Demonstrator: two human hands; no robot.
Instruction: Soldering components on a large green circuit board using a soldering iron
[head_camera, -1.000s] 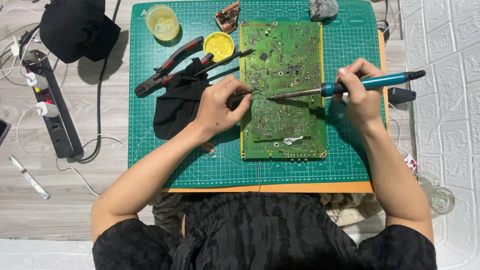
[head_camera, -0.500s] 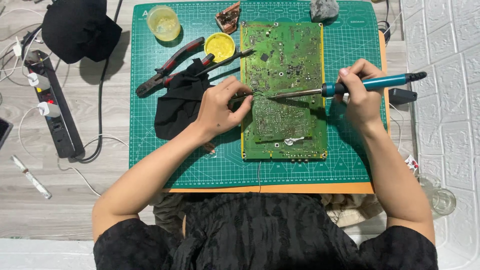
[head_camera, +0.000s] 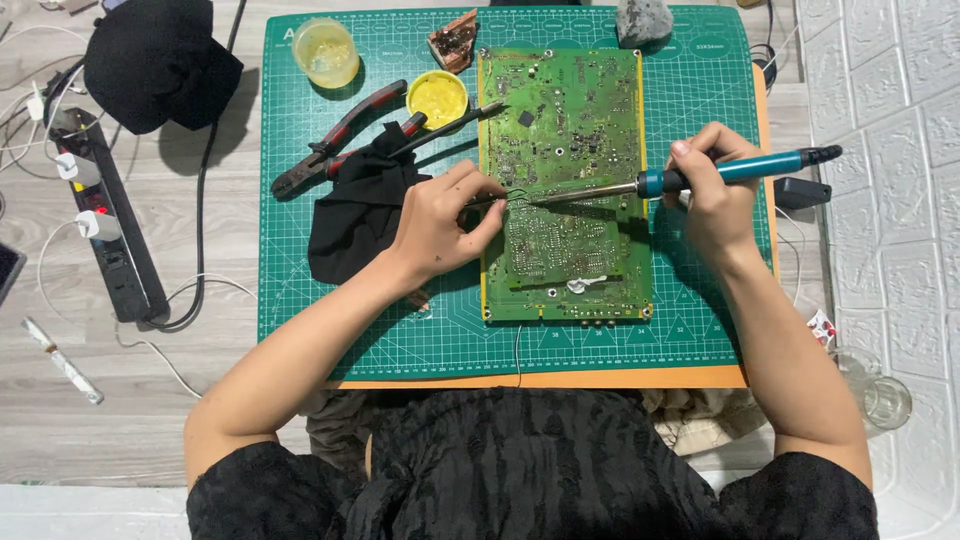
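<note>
A large green circuit board (head_camera: 575, 130) lies upright on a green cutting mat (head_camera: 300, 290). My right hand (head_camera: 715, 195) grips a teal soldering iron (head_camera: 745, 170) whose metal tip reaches left to the board's middle. My left hand (head_camera: 440, 220) rests at the board's left edge, its fingers pinched on a thin solder wire (head_camera: 515, 195) that meets the iron's tip. A white blob (head_camera: 580, 285) sits low on the board.
On the mat lie red-handled pliers (head_camera: 335, 140), a yellow flux tin (head_camera: 437, 98), a black cloth (head_camera: 355, 215), a clear cup (head_camera: 325, 52) and a small brown board (head_camera: 455, 38). A black power strip (head_camera: 105, 215) and black cap (head_camera: 160, 60) lie left. A glass (head_camera: 880, 395) stands at right.
Both hands stay almost still at the board; the iron's tip and the wire remain together at the same spot.
</note>
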